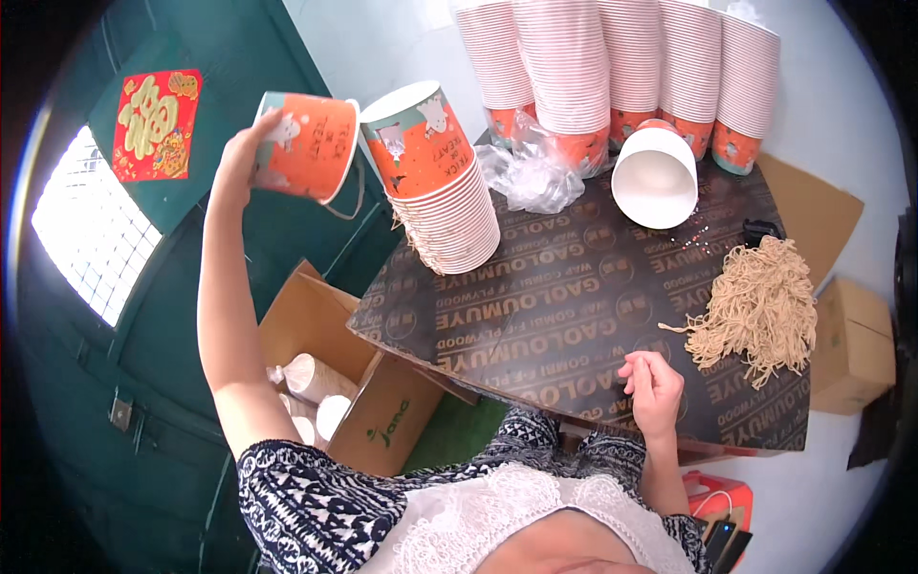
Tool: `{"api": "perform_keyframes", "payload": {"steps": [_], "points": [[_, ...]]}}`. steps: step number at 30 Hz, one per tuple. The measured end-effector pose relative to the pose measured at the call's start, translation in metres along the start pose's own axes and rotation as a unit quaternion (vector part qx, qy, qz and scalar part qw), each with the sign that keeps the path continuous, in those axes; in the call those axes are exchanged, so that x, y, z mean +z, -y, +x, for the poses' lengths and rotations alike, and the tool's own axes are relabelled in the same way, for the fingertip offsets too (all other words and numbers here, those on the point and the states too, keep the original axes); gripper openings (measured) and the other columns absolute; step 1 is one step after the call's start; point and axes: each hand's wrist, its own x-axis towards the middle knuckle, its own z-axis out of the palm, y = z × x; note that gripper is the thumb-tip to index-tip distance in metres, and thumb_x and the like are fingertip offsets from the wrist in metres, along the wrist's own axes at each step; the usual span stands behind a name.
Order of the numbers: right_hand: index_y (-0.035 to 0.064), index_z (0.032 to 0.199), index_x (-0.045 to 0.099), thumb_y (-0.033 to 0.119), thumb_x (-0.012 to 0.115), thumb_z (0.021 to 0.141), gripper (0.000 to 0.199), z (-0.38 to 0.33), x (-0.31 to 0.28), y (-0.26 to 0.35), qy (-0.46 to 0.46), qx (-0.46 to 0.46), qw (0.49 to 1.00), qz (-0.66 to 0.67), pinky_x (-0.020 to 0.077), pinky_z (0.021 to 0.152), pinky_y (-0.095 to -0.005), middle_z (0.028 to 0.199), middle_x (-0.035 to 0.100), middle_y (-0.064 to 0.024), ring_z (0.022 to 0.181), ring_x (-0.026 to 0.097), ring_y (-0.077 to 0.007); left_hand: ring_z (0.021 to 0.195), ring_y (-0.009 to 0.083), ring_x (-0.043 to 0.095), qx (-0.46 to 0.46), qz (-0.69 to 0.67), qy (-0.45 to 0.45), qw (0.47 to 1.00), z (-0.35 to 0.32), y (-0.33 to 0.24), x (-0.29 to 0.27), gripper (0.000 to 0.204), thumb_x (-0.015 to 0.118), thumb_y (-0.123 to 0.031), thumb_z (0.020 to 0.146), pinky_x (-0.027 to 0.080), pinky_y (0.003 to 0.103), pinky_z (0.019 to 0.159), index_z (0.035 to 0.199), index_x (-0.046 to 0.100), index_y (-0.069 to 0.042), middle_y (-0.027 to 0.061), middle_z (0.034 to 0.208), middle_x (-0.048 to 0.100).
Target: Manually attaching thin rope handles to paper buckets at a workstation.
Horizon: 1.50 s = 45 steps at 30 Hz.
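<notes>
Our left hand [245, 155] has its fingers clamped on the base end of an orange cup [316, 143], beyond the table's [535, 330] left edge; its axis lies sideways, rim toward the cup stack [448, 225]. Our right hand [656, 390], farther off, curls its fingers together at the front edge.

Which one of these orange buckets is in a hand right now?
The single held bucket, upper left, gripped by the left hand, with a cord loop hanging from it. The stacked buckets and another loose one rest on the table.
</notes>
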Motion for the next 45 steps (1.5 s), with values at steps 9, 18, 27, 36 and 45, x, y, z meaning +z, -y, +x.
{"api": "perform_keyframes", "payload": {"steps": [9,18,27,36,45], "points": [[-0.0027,0.095,0.066,0.005,0.055,0.096,0.013,-0.003,0.002,-0.002,-0.011,0.002,1.0,-0.005,0.0448,0.05,-0.0235,0.072,0.066,-0.0057,0.054,0.056,-0.0079,0.079,0.0178,0.068,0.044,0.05,0.084,0.994,0.058,-0.048,0.053,0.065,0.069,-0.06,0.079,0.054,0.032,0.069,0.108,0.07,-0.001,0.0093,0.096,0.07],[-0.0029,0.095,0.066,0.004,0.056,0.095,0.012,-0.003,0.002,-0.001,-0.021,0.0,1.0,-0.006,0.0449,0.05,-0.0239,0.072,0.067,-0.0058,0.054,0.056,-0.0084,0.101,0.03,0.067,0.153,0.308,0.193,0.919,0.062,-0.054,0.13,0.075,0.064,-0.065,0.08,0.053,0.041,0.087,0.119,0.065,-0.001,0.0187,0.108,0.069],[-0.0006,0.093,0.066,0.004,0.058,0.092,0.01,-0.004,-0.001,0.007,0.016,-0.039,0.999,-0.033,0.0484,0.053,-0.0286,0.073,0.067,-0.01,0.059,0.064,-0.0177,0.118,0.033,0.058,0.158,0.356,0.255,0.885,0.046,-0.036,0.149,0.08,0.06,-0.065,0.083,0.045,0.04,0.097,0.127,0.059,0.002,0.0229,0.123,0.062],[-0.0007,0.092,0.066,0.004,0.058,0.091,0.009,-0.007,-0.001,0.003,0.052,-0.077,0.991,-0.099,0.0522,0.059,-0.0318,0.076,0.068,-0.0121,0.066,0.068,-0.0222,0.099,0.0347,0.059,0.527,0.301,0.109,0.787,-0.046,-0.057,0.294,0.019,0.073,-0.018,0.08,0.05,0.042,0.086,0.084,0.067,0.0,0.0174,0.101,0.061],[0.0033,0.091,0.066,0.01,0.063,0.089,0.007,-0.008,0.003,-0.001,0.06,-0.104,0.982,-0.145,0.0531,0.064,-0.0396,0.084,0.068,-0.014,0.075,0.067,-0.0337,0.094,0.0346,0.053,0.651,0.13,0.057,0.746,-0.049,-0.039,0.478,0.02,0.063,-0.004,0.078,0.046,0.044,0.082,0.096,0.054,0.0,0.0162,0.092,0.052]]}}
